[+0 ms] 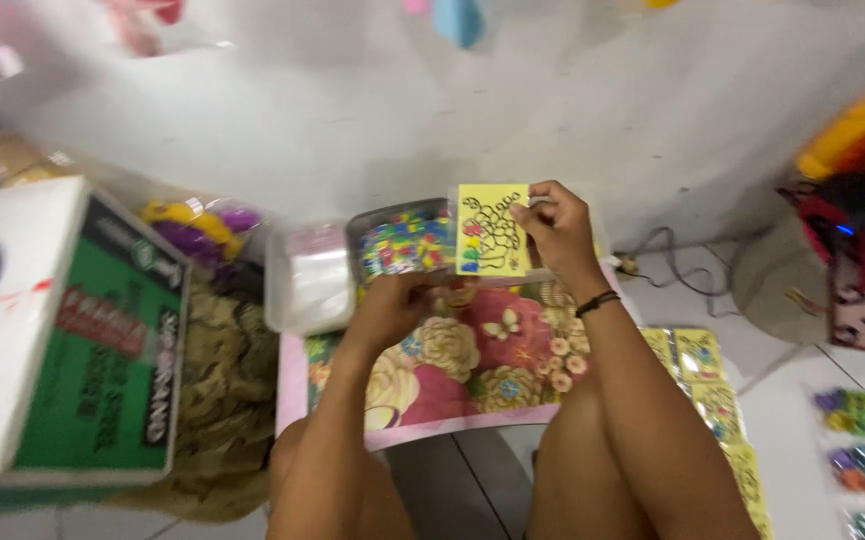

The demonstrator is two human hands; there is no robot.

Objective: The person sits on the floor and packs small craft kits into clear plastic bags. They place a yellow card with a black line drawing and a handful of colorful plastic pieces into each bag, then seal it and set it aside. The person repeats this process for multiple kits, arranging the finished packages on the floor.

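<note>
Above the floral mat (472,370), fingers (530,212) pinch a square yellow card (492,230).

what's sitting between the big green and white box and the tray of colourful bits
In the head view, a clear plastic container and a bag of purple and yellow pieces lie between them.

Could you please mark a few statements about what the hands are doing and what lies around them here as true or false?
1. The right hand pinches a yellow card bearing a black line drawing. True.
2. The left hand rests on the green and white box. False: it is at the tray of colourful pieces.
3. The right wrist wears a dark band. True.
4. The board beneath the hands is plain white. False: it is floral.
</note>
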